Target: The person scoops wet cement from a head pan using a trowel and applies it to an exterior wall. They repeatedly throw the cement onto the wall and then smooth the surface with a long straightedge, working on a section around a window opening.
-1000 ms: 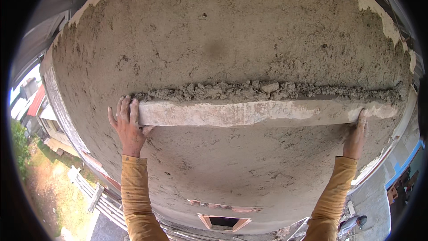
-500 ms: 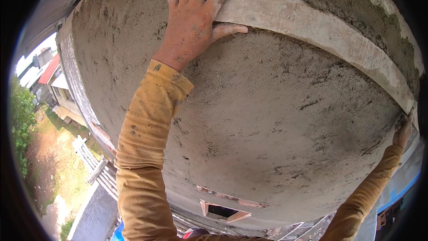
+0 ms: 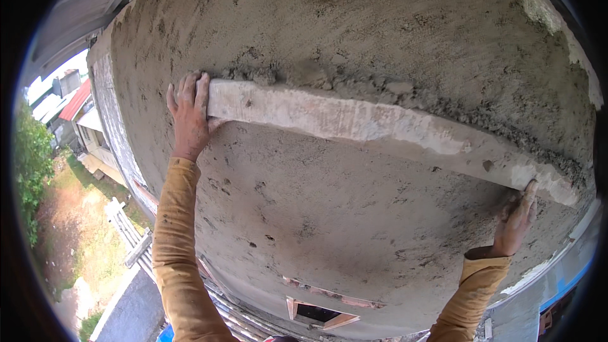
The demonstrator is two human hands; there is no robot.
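Note:
A long, pale straightedge board [image 3: 354, 119] lies flat against the wet cement plaster wall [image 3: 316, 196], its right end lower than its left in the head view. My left hand [image 3: 189, 114] grips the board's left end, fingers over the upper edge and thumb beneath. Near the other end, my right hand [image 3: 516, 220] holds the lower edge; part of its grip is hidden. Loose mortar [image 3: 310, 76] is heaped along the board's upper edge. Both sleeves are mustard-coloured, and the left one has specks on it.
Below, a small wood-framed opening [image 3: 320, 314] sits in the wall. Bamboo poles [image 3: 130, 228] run along the lower left. A roof overhang [image 3: 95, 9] is at upper left, with grassy ground [image 3: 76, 215] beneath. Bare wall edges [image 3: 111, 101] border the plaster.
The board has come down the wall, and both hands moved with it. My left hand shifted down and left, my right hand inward and slightly down. A ridge of mortar now shows above the board.

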